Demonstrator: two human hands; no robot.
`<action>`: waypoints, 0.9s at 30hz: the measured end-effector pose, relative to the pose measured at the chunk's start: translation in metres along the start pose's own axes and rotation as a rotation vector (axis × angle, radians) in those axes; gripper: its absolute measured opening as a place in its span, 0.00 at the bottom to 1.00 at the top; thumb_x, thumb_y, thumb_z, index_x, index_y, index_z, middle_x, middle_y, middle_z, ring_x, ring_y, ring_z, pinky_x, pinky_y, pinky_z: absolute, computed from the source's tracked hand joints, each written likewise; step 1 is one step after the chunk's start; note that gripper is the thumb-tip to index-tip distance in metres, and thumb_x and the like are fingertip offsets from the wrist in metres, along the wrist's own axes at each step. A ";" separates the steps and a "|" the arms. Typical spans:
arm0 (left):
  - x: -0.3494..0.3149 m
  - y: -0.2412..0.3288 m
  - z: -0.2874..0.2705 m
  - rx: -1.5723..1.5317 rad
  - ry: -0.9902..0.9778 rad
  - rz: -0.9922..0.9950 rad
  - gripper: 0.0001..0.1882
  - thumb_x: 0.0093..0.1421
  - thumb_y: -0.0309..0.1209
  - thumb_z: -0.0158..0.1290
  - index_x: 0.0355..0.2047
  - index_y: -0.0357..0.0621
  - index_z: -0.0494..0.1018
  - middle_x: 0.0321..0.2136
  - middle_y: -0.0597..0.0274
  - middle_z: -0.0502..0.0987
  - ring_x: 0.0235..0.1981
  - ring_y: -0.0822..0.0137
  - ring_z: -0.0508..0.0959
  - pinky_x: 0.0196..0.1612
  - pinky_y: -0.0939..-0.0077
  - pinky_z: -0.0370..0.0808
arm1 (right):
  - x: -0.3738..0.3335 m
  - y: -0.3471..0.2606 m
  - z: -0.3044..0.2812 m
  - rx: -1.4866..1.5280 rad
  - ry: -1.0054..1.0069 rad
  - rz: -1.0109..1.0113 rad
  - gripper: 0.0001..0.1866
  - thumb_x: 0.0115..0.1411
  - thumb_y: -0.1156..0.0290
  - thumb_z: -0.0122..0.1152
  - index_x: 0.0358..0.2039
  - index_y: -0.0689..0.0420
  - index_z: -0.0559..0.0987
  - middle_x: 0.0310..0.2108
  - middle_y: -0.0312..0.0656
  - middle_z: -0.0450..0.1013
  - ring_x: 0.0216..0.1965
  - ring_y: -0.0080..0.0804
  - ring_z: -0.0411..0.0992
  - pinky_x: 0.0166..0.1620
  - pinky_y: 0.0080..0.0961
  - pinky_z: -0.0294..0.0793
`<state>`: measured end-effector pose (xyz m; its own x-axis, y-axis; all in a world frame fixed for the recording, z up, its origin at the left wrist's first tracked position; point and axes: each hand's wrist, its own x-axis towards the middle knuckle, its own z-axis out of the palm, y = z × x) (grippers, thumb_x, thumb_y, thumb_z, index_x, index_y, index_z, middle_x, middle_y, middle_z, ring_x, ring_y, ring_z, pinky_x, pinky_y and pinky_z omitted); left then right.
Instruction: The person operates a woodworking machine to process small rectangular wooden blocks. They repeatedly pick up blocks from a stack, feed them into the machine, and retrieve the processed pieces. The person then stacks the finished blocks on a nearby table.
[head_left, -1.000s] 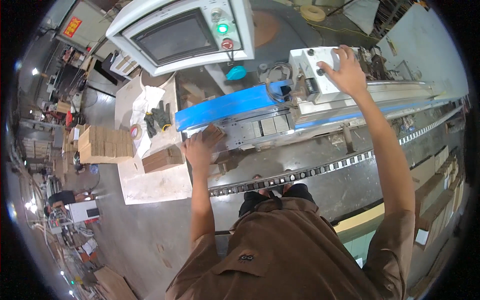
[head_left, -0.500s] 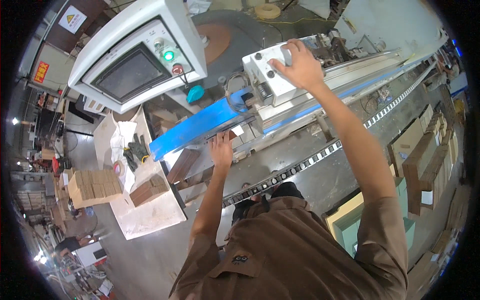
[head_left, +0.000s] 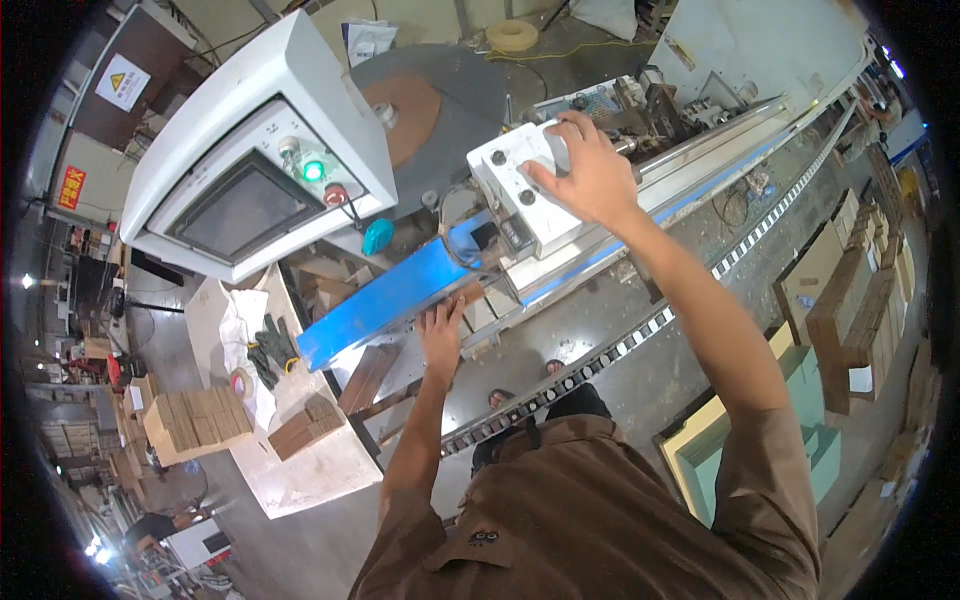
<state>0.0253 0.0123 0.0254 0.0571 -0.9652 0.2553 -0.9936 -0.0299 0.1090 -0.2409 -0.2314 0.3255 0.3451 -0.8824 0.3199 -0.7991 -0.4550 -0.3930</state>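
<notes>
My right hand (head_left: 592, 180) lies over the white control box (head_left: 525, 195) with black knobs, its thumb and fingers spread on the top and far edge. The box rides on the long metal rail of a machine. Below the blue beam (head_left: 385, 305), my left hand (head_left: 440, 335) reaches in with stretched fingers and touches a small brown board (head_left: 470, 294). The fingertips partly cover this board, and the beam hides its far side. Brown strips (head_left: 368, 378) lie just left of that hand.
A white console (head_left: 260, 170) with a dark screen and lit green button stands left. The pale table (head_left: 310, 480) holds dark gloves (head_left: 270, 352), a tape roll (head_left: 240, 383) and stacked brown boards (head_left: 305, 425). Green-and-yellow trays (head_left: 740, 430) and leaning boards (head_left: 850, 310) are at right.
The whole view has shifted a little, and my feet now show more. My right hand stays on the control box, my left at the brown board. The white patch beside the left fingers no longer shows.
</notes>
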 end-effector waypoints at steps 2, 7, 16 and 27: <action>0.002 0.001 -0.003 -0.009 -0.029 0.014 0.33 0.62 0.23 0.51 0.68 0.61 0.73 0.58 0.65 0.75 0.58 0.55 0.73 0.67 0.43 0.64 | 0.000 -0.002 -0.002 0.009 0.011 -0.003 0.36 0.60 0.39 0.67 0.58 0.55 0.78 0.67 0.47 0.68 0.62 0.55 0.73 0.60 0.47 0.77; 0.016 0.014 -0.005 -0.014 -0.053 0.035 0.33 0.62 0.25 0.52 0.68 0.62 0.73 0.56 0.66 0.77 0.56 0.56 0.74 0.66 0.45 0.65 | 0.001 -0.007 -0.009 0.033 0.011 -0.002 0.36 0.60 0.40 0.69 0.57 0.56 0.78 0.66 0.48 0.68 0.60 0.58 0.74 0.59 0.47 0.77; 0.047 0.052 0.020 -0.024 0.071 0.070 0.26 0.60 0.26 0.53 0.60 0.52 0.77 0.50 0.67 0.78 0.49 0.60 0.75 0.60 0.53 0.67 | -0.001 -0.001 -0.009 0.060 0.017 -0.029 0.38 0.60 0.39 0.67 0.58 0.58 0.78 0.64 0.50 0.68 0.60 0.58 0.73 0.59 0.49 0.77; 0.045 0.062 0.048 -0.077 0.220 -0.167 0.19 0.62 0.35 0.60 0.53 0.50 0.80 0.49 0.61 0.79 0.54 0.57 0.75 0.62 0.51 0.64 | 0.002 -0.004 -0.011 0.059 0.005 -0.021 0.37 0.60 0.39 0.66 0.59 0.54 0.78 0.67 0.48 0.67 0.61 0.57 0.73 0.60 0.49 0.76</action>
<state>-0.0380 -0.0452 -0.0027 0.2470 -0.8690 0.4288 -0.9589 -0.1555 0.2372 -0.2420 -0.2300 0.3369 0.3588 -0.8720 0.3330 -0.7614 -0.4798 -0.4360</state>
